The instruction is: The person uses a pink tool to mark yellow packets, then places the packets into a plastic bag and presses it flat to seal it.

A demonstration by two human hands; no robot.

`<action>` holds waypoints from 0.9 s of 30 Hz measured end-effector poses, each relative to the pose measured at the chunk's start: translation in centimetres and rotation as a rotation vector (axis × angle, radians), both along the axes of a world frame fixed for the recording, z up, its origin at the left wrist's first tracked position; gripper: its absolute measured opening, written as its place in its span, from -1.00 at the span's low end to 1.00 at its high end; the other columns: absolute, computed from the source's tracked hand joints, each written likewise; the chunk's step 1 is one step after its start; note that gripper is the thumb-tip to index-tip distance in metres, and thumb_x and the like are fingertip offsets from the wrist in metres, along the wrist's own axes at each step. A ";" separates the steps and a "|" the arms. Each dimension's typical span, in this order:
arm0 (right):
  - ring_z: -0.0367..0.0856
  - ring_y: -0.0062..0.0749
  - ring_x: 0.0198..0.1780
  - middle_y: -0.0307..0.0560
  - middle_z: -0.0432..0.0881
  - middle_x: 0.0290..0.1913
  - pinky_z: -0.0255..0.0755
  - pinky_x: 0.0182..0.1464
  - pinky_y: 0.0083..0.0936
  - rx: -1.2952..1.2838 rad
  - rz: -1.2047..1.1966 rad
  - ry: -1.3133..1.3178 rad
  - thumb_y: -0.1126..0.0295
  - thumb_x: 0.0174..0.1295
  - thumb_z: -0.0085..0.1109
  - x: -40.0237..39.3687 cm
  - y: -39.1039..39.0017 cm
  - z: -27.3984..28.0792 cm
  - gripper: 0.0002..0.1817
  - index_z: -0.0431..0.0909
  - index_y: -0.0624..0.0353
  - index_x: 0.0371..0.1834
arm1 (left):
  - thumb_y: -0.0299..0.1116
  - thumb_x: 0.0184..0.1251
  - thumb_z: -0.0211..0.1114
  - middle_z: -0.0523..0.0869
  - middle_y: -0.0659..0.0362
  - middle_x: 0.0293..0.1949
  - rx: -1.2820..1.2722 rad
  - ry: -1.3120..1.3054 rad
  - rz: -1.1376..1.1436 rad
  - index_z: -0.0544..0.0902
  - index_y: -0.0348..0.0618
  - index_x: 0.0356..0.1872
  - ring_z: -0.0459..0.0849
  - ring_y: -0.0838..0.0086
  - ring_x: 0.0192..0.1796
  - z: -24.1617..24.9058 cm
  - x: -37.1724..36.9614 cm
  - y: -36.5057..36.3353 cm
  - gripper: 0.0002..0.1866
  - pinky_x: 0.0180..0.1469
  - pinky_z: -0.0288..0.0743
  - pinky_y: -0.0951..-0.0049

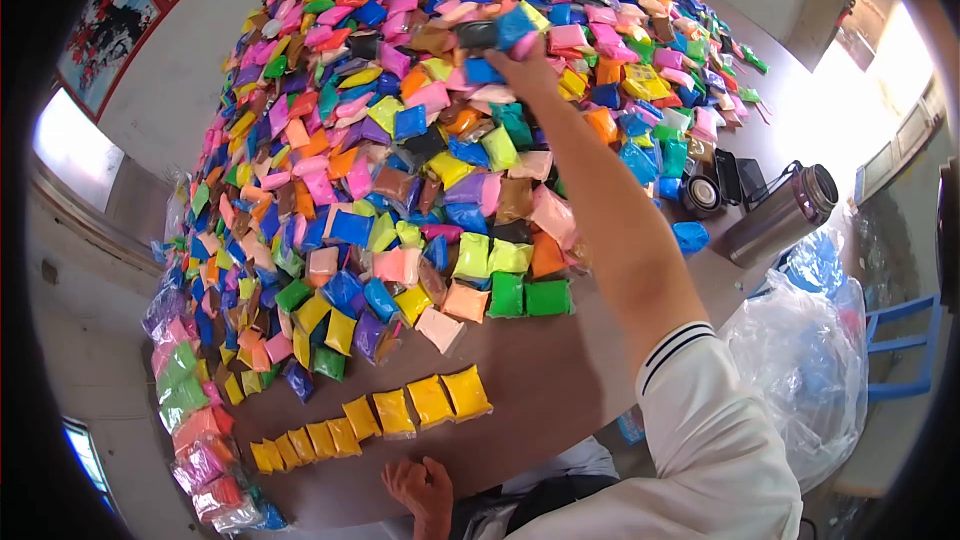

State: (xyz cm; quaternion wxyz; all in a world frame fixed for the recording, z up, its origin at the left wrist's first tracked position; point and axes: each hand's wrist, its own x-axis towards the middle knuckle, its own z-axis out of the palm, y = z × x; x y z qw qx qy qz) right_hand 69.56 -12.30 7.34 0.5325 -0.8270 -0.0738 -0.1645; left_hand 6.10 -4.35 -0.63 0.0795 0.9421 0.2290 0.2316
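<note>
My right hand point(528, 75) reaches far over a big heap of small, colourful sealed packets point(430, 140). At its fingers is a blue packet point(515, 26), smeared by motion like the hand; the fingers look closed on it, though they are partly hidden. A black packet point(476, 35) lies just left of it. My left hand point(418, 488) rests by the near table edge, fingers curled in, with nothing visible in them. Beyond it, a slanting row of several yellow packets point(395, 412) lies on the brown table point(540, 380).
Green packets point(527, 295) lie at the heap's near edge. To the right are a steel thermos point(780, 215) and a black round object point(703, 192). A clear plastic bag point(800, 350) hangs beside a blue chair point(905, 345). Bagged packets point(200, 430) line the left edge.
</note>
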 end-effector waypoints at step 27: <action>0.51 -0.03 0.30 0.12 0.56 0.25 0.39 0.29 -0.14 -0.739 0.051 0.369 -0.03 0.22 0.10 -1.2 -6.9 -0.7 -0.43 0.56 0.12 0.19 | -0.50 0.05 0.30 0.34 0.13 -0.65 0.005 0.006 0.018 0.26 -0.09 -0.78 0.40 0.19 -0.44 0.1 0.1 -0.2 -0.62 -0.34 0.24 0.18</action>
